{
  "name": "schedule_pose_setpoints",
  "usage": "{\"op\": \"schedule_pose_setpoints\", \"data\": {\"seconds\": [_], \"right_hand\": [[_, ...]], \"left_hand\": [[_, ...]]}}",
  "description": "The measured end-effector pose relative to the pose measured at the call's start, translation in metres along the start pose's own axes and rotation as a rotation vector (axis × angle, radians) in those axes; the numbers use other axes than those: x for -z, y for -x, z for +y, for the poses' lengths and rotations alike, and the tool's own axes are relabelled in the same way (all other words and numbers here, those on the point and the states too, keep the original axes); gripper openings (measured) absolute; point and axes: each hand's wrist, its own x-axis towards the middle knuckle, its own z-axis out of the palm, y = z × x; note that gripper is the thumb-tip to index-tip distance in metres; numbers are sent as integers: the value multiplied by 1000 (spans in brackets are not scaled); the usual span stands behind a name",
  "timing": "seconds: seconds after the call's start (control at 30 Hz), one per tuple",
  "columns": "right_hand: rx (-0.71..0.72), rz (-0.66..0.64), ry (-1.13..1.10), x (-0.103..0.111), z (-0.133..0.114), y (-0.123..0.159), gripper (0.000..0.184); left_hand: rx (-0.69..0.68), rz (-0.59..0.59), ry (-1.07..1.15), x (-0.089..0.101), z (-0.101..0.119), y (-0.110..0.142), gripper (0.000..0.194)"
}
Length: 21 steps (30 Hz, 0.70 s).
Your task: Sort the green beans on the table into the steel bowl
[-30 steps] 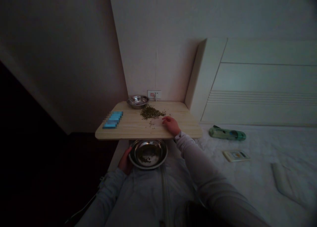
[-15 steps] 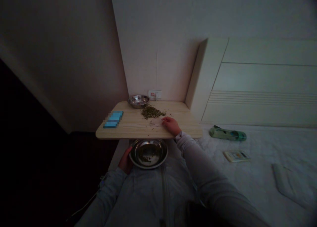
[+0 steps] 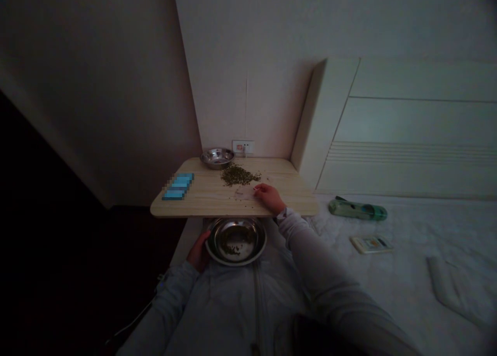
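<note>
A steel bowl (image 3: 235, 241) is being held just below the table (image 3: 202, 203) edge, its rim being clasped by the left hand (image 3: 199, 251). The right hand (image 3: 267, 198) is being rested on the tabletop, fingers curled, near a pile of green bits (image 3: 237, 175); whether any are being pinched cannot be told. The bits are judged light and loose, better swept than gripped, while the slick bowl is best taken by its rim.

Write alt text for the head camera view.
A person's left hand holds a round stainless-steel bowl under the edge of a pale wooden table, while the right hand rests on it near a heap of small dark-green bits.
</note>
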Motion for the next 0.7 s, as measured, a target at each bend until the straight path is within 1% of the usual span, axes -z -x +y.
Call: {"op": "schedule_pose_setpoints", "data": {"seconds": [0.17,0.33,0.5,0.7], "right_hand": [[1,-12,-4,0,-1,1,22],[5,-11,-10,-1,0,4,21],[20,-25,1,1,-3,10,21],[22,-26,38,3,-9,19,21]], "left_hand": [[-1,19,-35,1,0,1,19],[26,-13,-40,1,0,2,21],[7,-7,-42,0,1,2,21],[-14,-30,-33,1,0,2,20]]}}
